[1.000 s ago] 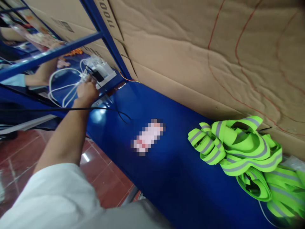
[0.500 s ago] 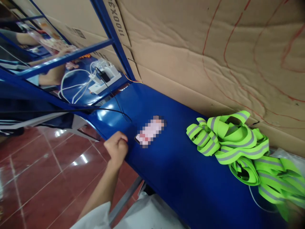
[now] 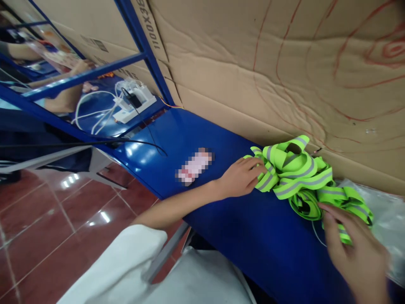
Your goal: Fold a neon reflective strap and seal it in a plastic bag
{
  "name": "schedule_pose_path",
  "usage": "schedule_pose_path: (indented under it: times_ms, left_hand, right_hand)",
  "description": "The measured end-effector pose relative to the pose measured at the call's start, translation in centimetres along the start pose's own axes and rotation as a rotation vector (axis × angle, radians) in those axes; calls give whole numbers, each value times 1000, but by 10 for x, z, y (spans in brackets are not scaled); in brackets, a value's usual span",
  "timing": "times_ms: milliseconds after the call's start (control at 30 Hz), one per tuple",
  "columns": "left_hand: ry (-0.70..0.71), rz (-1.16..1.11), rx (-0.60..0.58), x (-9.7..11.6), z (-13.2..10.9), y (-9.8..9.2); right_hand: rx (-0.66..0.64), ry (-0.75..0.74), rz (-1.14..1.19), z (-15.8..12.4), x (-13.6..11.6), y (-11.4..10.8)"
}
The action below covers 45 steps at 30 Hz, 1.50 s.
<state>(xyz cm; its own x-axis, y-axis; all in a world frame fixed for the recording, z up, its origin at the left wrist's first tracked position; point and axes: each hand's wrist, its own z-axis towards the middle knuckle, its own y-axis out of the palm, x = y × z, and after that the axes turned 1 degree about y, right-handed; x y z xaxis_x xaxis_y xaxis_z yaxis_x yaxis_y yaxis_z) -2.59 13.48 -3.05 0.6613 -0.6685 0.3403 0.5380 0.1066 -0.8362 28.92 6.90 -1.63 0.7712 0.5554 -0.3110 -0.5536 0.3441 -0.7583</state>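
"Left hand (image 3: 242, 177), fingers bent, has moved to the green straps (image 3: 294, 169)!"
"And the right hand (image 3: 360, 249), closest to us?"
"Fingers a bit apart by the straps. I can't tell if either hand grips."
"How much is done?"
"One strap (image 3: 297, 207) looks rolled. Others lie loose on the tabletop (image 3: 272, 236), by the cardboard (image 3: 228, 63)."

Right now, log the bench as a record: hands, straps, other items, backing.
left hand: at the heap's left end, grip unclear
right hand: by the heap's right part, contact unclear
straps: green, grey-striped, loosely heaped
surface: blue table
other items: pixelated object left of straps; clear plastic at right
backing: cardboard, red curved lines
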Motion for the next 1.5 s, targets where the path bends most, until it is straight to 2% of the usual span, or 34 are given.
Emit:
schedule_pose_path:
  times_ms: [100,200,267,367,433,533,600,933,1100,1167,1333,1500]
  left_hand:
    - [20,83,35,-3,12,24]
    - [35,94,10,-2,4,43]
    - [16,76,35,-4,-1,47]
    - [-103,34,86,-14,-3,44]
    - [-139,-1,21,-22,-1,41]
    - [-124,-53,-137,-30,1,39]
    - [-126,-64,-178,-30,0,39]
    - [-118,-42,-171,-27,0,39]
    - [-190,27,-147,-21,2,31]
    - [-162,22,-172,-21,1,28]
    - [-24,43,-324,-28,-3,21]
    - [-21,93,-340,-17,-3,14]
  right_hand:
    - [-38,-106,17,14,-8,29]
    - [-72,-155,-12,10,-8,53]
    - [-68,-145,12,3,-5,59]
    - [-38,-102,60,-2,-2,58]
    - [-55,-92,71,-2,-2,56]
    - [-102,-113,70,0,-2,56]
    - [-114,-120,69,0,-2,58]
    - [-125,-88,19,-2,-3,66]
    - [-103,-75,49,-2,-4,65]
    - [-103,-68,61,-3,-4,64]
    - [-116,-75,75,-4,-3,63]
    - [-114,-103,77,-2,-9,60]
